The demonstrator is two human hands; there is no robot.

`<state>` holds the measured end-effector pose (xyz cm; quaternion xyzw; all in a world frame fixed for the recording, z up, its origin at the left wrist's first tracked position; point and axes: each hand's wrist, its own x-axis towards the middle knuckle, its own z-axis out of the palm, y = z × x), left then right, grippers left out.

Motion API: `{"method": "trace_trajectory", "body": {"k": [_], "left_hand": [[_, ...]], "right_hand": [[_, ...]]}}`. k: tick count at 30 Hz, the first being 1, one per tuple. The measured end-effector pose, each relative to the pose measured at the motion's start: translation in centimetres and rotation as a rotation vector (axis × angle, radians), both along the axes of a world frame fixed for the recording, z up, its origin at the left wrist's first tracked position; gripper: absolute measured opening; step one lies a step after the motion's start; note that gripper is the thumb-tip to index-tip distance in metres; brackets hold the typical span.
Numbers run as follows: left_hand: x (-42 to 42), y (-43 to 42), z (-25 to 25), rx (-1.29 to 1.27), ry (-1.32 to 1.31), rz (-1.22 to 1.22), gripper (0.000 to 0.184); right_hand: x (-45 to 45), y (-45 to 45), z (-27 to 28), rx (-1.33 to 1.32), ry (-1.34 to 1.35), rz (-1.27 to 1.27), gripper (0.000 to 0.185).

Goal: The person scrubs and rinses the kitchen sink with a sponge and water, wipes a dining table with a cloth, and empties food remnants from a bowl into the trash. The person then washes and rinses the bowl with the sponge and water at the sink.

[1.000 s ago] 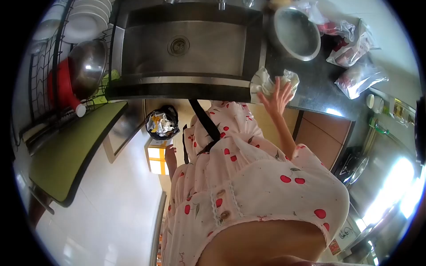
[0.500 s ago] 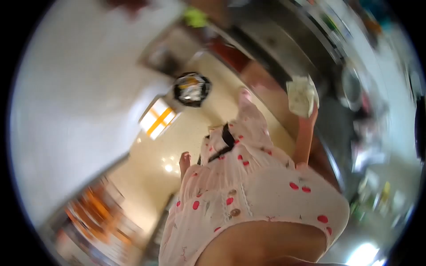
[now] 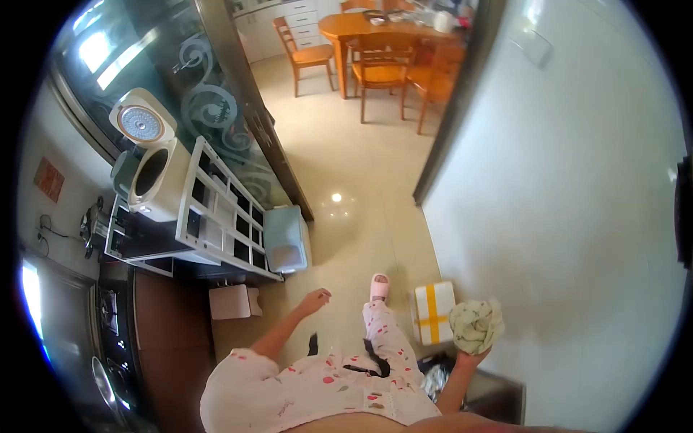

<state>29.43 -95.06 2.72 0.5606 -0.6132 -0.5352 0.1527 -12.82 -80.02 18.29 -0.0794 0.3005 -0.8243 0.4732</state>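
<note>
Your right hand [image 3: 473,356] grasps a cloth [image 3: 476,325], likely soft, light; grip its folds. Your left hand [image 3: 314,302] hangs empty.

the right hand [image 3: 473,357] holds a crumpled pale cloth [image 3: 476,326] near a white box [image 3: 424,330] crossed with yellow tape [image 3: 433,315]. the left hand [image 3: 315,302], fingers loosely curled, hangs over the floor [image 3: 346,242]. a rice cooker [image 3: 159,180] with its lid [image 3: 142,121] raised stands on a white-framed rack [image 3: 209,249]; beyond the doorway [image 3: 460,110], wooden chairs [image 3: 379,72] stand around a table [image 3: 354,27].
</note>
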Motion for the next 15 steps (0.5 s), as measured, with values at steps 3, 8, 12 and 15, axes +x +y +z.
{"method": "trace_trajectory", "body": {"k": [3,8,12,15], "left_hand": [[-0.7,-6.5,1.0,0.034,0.052,0.031,0.026],[-2.7,-18.0,5.0,0.194,0.193,0.213,0.024],[-5.0,-35.2,8.3,0.16,0.469,0.497,0.034],[-7.2,-50.6,6.7,0.265,1.137,0.557,0.047]], "right_hand": [[0.4,-16.1,1.5,-0.054,-0.234,0.155,0.053],[3.3,-38.0,6.0,-0.149,-0.272,0.52,0.054],[7.4,-55.1,6.0,0.114,-0.174,0.686,0.045],[12.1,-67.9,8.1,0.085,-0.303,1.048,0.039]]}}
